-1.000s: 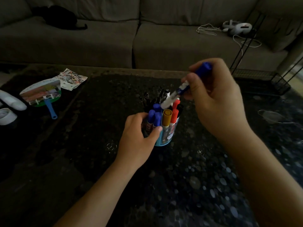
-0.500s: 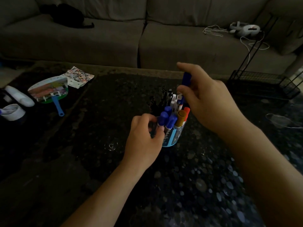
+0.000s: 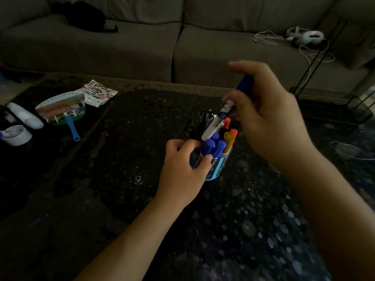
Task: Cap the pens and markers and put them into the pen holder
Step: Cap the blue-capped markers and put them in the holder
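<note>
A light blue pen holder point(image 3: 215, 169) stands on the dark speckled table point(image 3: 142, 199), crowded with capped markers: blue, yellow and orange-red caps, plus black pens at the back. My left hand point(image 3: 184, 169) grips the holder's left side, fingers curled around it. My right hand point(image 3: 265, 116) pinches a white marker with a blue cap point(image 3: 223, 112), tilted, cap end up to the right. Its lower end reaches down among the markers in the holder.
A hand fan with a blue handle point(image 3: 63, 111), a printed sheet point(image 3: 99, 92), a white tape roll point(image 3: 17, 134) and a white bottle point(image 3: 24, 115) lie at the table's left. A grey sofa point(image 3: 142, 47) runs behind, with a headset and cable point(image 3: 304, 36). A black wire rack point(image 3: 328, 98) stands right.
My right hand lowered the blue-capped marker upright toward the holder, then lifted and tilted it so its white barrel shows again. My left hand stayed on the holder.
</note>
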